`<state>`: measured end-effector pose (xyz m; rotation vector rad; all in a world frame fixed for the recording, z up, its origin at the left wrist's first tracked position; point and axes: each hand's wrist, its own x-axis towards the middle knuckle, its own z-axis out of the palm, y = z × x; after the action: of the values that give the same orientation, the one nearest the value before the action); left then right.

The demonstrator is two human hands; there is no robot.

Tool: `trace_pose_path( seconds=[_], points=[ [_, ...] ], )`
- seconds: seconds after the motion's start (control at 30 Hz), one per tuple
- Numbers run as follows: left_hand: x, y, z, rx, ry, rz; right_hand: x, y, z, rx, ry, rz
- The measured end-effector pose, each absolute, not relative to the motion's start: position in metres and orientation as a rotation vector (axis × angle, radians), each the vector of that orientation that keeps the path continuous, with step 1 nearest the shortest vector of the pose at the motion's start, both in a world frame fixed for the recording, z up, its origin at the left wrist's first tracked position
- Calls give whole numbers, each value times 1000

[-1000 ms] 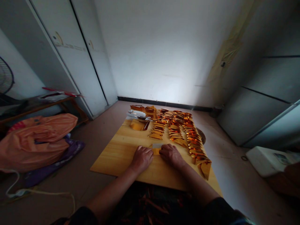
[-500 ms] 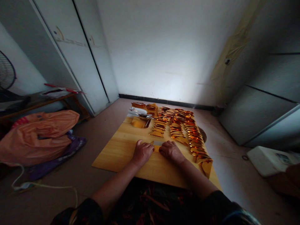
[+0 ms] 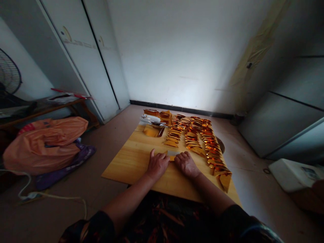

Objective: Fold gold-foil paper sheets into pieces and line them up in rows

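Note:
Between my hands, near the board's front, lies a sheet of gold foil paper [image 3: 172, 158] with a grey-white part along its far side. My left hand [image 3: 158, 165] is closed on its left end, thumb raised, and my right hand [image 3: 186, 164] is closed on its right end with knuckles up. My fingers cover both ends of the sheet. Rows of folded gold paper pieces [image 3: 192, 135] stand beyond and to the right of my right hand. A flat stack of gold foil sheets [image 3: 152, 131] lies past my left hand.
The wooden board [image 3: 126, 160] carries all this, with a white packet [image 3: 150, 118] and brown paper bundles [image 3: 165, 116] at the back. An orange bag [image 3: 43, 145] and a cable [image 3: 63, 196] lie on the floor left. A white foam box [image 3: 291, 173] stands right.
The gold strip between my hands looks narrower, and my fingers have rolled over it. My left thumb still points up. The whole view has shifted slightly.

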<state>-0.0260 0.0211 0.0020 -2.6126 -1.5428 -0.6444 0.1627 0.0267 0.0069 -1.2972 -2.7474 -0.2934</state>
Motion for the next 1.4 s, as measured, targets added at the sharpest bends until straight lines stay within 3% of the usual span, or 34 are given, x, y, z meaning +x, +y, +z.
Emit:
trace_pose_path(
  seconds=[0.43,0.9,1.4],
  points=[
    [-35,20,-5,-2610,-1503,-664,163,24,-2,-1169,-2594,-264],
    [-49,22,-4,-2724,-1425,-696,169,30,-10,-1208,-2417,207],
    [-49,15,-2,-2744,-1354,-409,177,58,-11,-1186,-2360,478]
  ],
)
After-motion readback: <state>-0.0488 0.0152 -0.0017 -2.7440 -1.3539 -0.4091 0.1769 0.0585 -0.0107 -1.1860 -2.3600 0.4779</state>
